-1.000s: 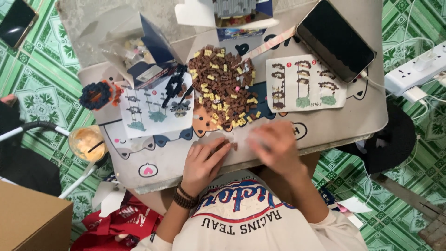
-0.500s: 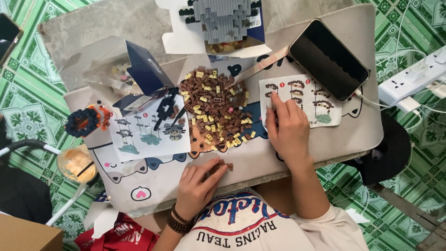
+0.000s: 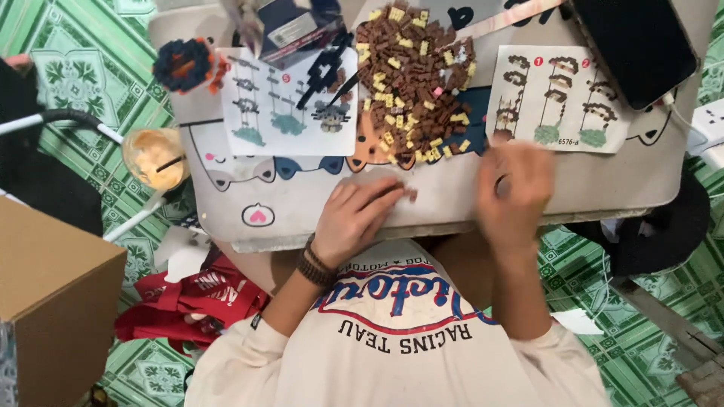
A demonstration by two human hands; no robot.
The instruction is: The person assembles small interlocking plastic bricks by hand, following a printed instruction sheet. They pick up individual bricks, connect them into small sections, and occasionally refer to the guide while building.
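One heap of small bricks (image 3: 411, 90), mostly brown with some yellow and a few pink, lies toward the far edge of the tabletop (image 3: 302, 200), near its middle. Two printed instruction sheets flank it: the left sheet (image 3: 286, 105) toward the far left corner, the right sheet (image 3: 558, 98) toward the far right corner. One dark tablet (image 3: 641, 45) lies at the far right corner, touching the right sheet's edge. One dark blue and orange brick model (image 3: 185, 66) sits at the far left corner.

The left hand (image 3: 354, 218) rests near the front edge, palm down, its grip loosely curled with fingertips (image 3: 396, 190) touching the tabletop right beside a small brown brick piece (image 3: 411, 194); whether it pinches the piece cannot be told. The right hand (image 3: 516, 188) is blurred, above the front edge just below the right sheet; how far its grip is open, and whether it has hold of anything, cannot be told.

One cup of pale orange drink (image 3: 154, 158) stands off the tabletop's left edge. One cardboard box (image 3: 53, 294) sits on the floor at the left.
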